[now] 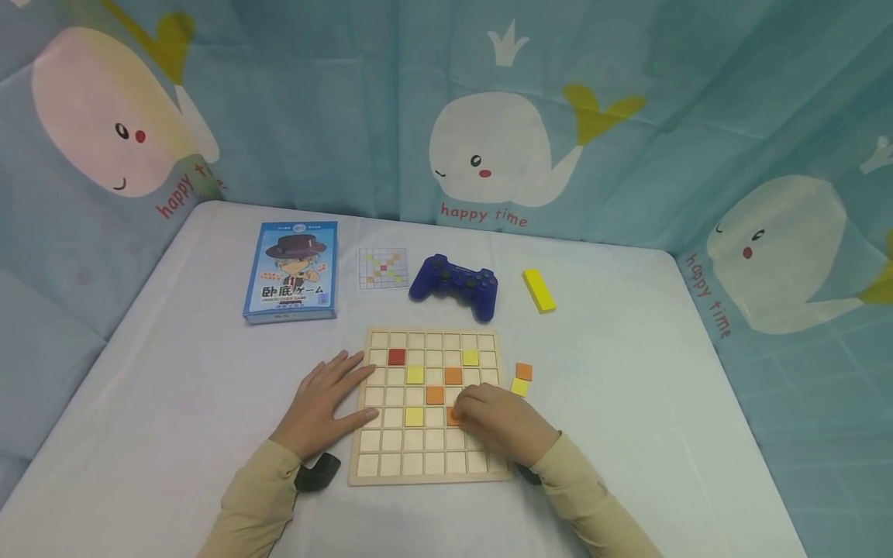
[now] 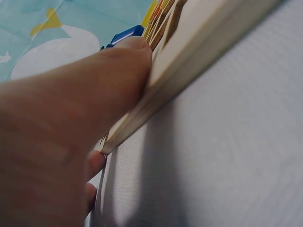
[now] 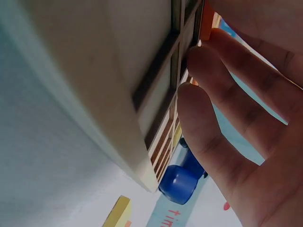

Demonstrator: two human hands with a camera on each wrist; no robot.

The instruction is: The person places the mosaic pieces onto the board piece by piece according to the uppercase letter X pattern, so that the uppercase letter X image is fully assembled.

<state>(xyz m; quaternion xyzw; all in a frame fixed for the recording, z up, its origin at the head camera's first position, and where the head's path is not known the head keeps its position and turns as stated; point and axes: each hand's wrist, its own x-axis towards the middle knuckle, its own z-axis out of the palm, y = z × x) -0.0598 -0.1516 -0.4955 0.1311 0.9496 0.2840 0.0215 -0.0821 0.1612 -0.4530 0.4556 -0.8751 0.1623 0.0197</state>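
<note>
A square wooden grid board (image 1: 412, 463) lies on the white table, with red, yellow and orange tiles in several cells. My right hand (image 1: 504, 418) is over the board's right half, its thumb and fingertips at an orange tile (image 1: 453, 417), which they partly hide. In the right wrist view, that orange tile (image 3: 207, 21) shows between thumb and index finger, while the other fingers lie loosely bent. My left hand (image 1: 322, 407) rests at the board's left edge, fingers spread, the thumb (image 2: 118, 66) on the frame. A loose orange tile (image 1: 524, 372) and yellow tile (image 1: 519, 387) lie right of the board.
Behind the board are a blue game controller (image 1: 455, 285), a printed colour-grid card (image 1: 383, 269) and a blue game box (image 1: 293, 271). A yellow block (image 1: 539, 291) lies to the right. A whale-print curtain (image 1: 363, 116) hangs behind the table.
</note>
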